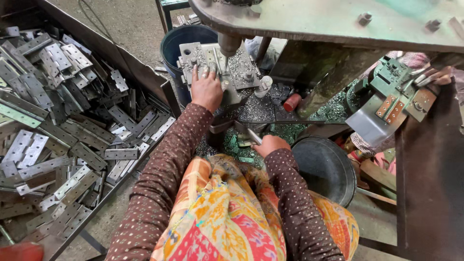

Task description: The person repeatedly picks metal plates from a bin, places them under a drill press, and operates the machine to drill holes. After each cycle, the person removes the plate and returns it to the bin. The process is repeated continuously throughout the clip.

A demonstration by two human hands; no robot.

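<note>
Pressing flat on the drill jig (pixel 220 65), the left hand (pixel 206 89) lies with its fingers spread and extended over a small metal hinge plate (pixel 216 63) that sits under the drill bit (pixel 225 63); the fingers are not curled around anything, only holding the piece down against the steel fixture. The right hand (pixel 270 144) is drawn back near the lap, well apart from the left, its fingers closed around a thin metal rod-like lever (pixel 254 137) whose bright end pokes up and to the left out of the fist. Both arms wear brown dotted sleeves, and a bright patterned cloth (pixel 227 217) covers the lap below them. Around the jig the worktop (pixel 261 108) is strewn with silvery metal shavings, with a small white cylinder (pixel 263 87) and a red cylinder (pixel 292 102) lying just right of the fixture. Behind the jig stands a dark blue bucket (pixel 179 43), and a black round tub (pixel 326 169) sits just right of the right hand. To the left, a large shallow metal tray (pixel 135 65) is heaped with grey steel hinges (pixel 63 125). At the far right another person's hand (pixel 437 75) rests on a green clamp fixture (pixel 398 94).
</note>
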